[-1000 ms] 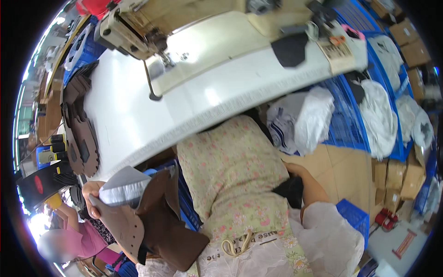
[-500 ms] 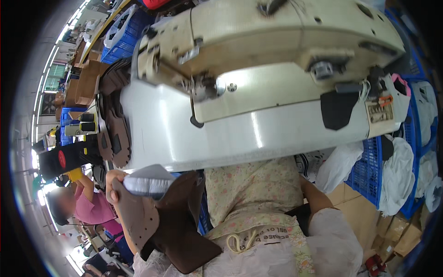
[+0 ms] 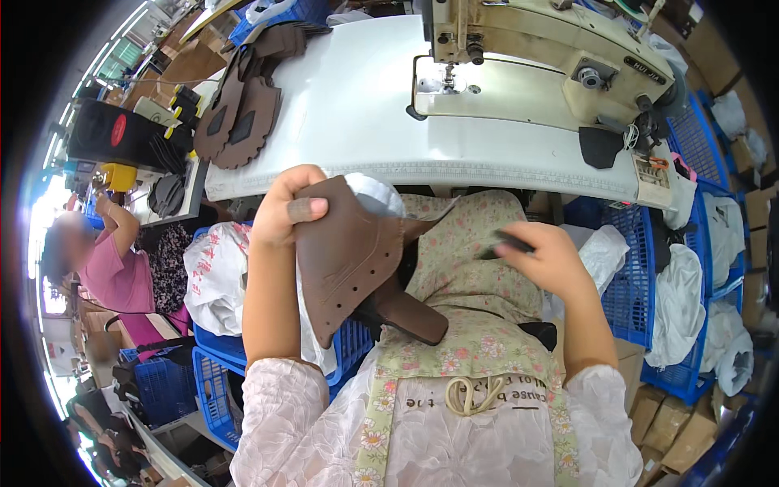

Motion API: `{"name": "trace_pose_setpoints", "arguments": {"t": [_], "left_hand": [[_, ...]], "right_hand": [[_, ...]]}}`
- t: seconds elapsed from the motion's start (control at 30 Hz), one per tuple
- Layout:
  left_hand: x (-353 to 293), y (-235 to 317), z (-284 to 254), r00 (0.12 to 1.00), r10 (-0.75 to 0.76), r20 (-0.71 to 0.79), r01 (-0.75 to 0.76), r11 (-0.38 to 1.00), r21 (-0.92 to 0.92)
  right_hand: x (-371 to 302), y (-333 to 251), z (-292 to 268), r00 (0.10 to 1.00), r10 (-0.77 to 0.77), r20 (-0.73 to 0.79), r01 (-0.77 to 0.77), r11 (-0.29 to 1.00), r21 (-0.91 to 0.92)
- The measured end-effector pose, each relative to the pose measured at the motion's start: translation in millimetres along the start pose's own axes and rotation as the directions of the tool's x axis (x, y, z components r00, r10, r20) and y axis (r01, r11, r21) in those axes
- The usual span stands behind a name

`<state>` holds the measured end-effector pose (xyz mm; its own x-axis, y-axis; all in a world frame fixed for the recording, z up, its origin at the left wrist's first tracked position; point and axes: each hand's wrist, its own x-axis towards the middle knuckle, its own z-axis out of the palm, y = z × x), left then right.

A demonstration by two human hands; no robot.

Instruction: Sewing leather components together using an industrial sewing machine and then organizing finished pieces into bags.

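My left hand [image 3: 284, 207] grips the upper edge of a brown shoe upper [image 3: 349, 252], thumb on its outer face. A row of small round holes runs along the shoe upper, and white lining shows at its top. A dark brown flap hangs from its lower side over my floral apron [image 3: 466, 252]. To the right, apart from the shoe upper, my right hand [image 3: 552, 256] is closed on a small black tool [image 3: 513, 242]. The tool is blurred, so I cannot make out its kind.
A sewing machine [image 3: 519, 89] stands on the white table [image 3: 341, 122] ahead. Brown cut pieces [image 3: 251, 122] lie at its left end, and a black piece [image 3: 599, 148] near the right. Blue crates [image 3: 629, 260] flank me. A co-worker in pink [image 3: 122, 272] sits at the left.
The view has shifted, with the sewing machine now farther off. The shoe upper has turned and is held in front of me. My right hand has come into view with the black tool.
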<state>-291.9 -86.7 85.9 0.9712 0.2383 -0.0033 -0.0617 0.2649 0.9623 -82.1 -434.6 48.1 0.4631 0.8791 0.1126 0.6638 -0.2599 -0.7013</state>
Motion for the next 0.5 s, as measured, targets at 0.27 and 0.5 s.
{"name": "trace_pose_setpoints", "arguments": {"t": [0.27, 0.5], "left_hand": [[-21.5, 4.1, -11.4, 0.993, 0.114, 0.034, -0.115, 0.993, 0.026], [1.1, -2.1, -10.9, 0.979, 0.183, 0.091, -0.183, 0.983, -0.008]], "right_hand": [[63.2, -90.5, -13.9, 0.967, -0.256, -0.009, 0.243, 0.904, 0.353], [92.3, -95.2, 34.9, 0.997, -0.019, 0.079, -0.011, 0.932, 0.363]]}}
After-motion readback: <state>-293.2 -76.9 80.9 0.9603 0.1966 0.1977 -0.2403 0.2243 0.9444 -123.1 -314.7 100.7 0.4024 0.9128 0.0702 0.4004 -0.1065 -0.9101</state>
